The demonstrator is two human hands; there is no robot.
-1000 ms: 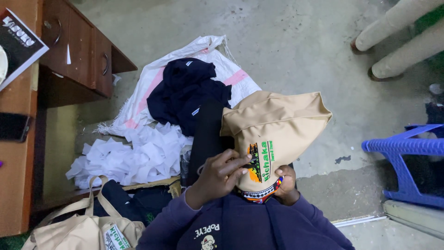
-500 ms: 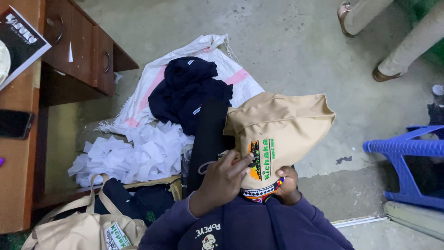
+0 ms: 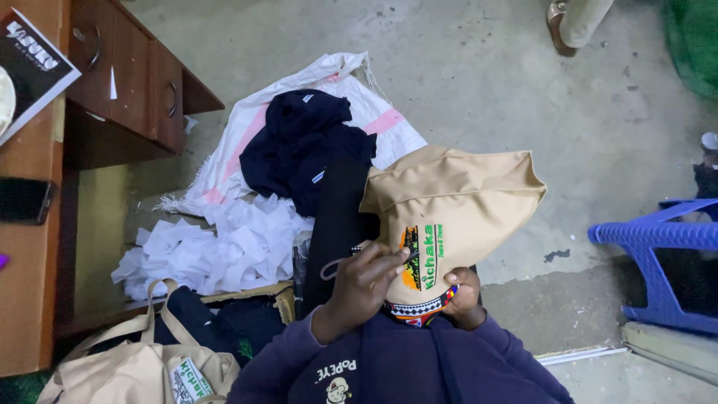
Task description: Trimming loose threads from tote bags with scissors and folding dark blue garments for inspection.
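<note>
A tan fabric bag (image 3: pixel 456 202) with a green and orange printed patch and a beaded band at its lower edge rests against my lap. My left hand (image 3: pixel 363 288) presses on the bag at the patch, fingers pinched on a thin dark cord or tool; which one is unclear. My right hand (image 3: pixel 465 295) grips the bag's lower edge from beneath, mostly hidden by the fabric. A black cloth strip (image 3: pixel 336 224) lies under the bag on its left.
Dark navy garments (image 3: pixel 303 146) lie on a white woven sack (image 3: pixel 329 82). White fabric scraps (image 3: pixel 217 251) are heaped on the floor. More tan bags (image 3: pixel 134 370) sit lower left beside a wooden desk (image 3: pixel 127 75). A blue plastic stool (image 3: pixel 662 258) stands right. Another person's foot (image 3: pixel 561 19) shows at top.
The other person's legs have moved away toward the top edge. My left hand has shifted slightly on the patch; the bag stays in place.
</note>
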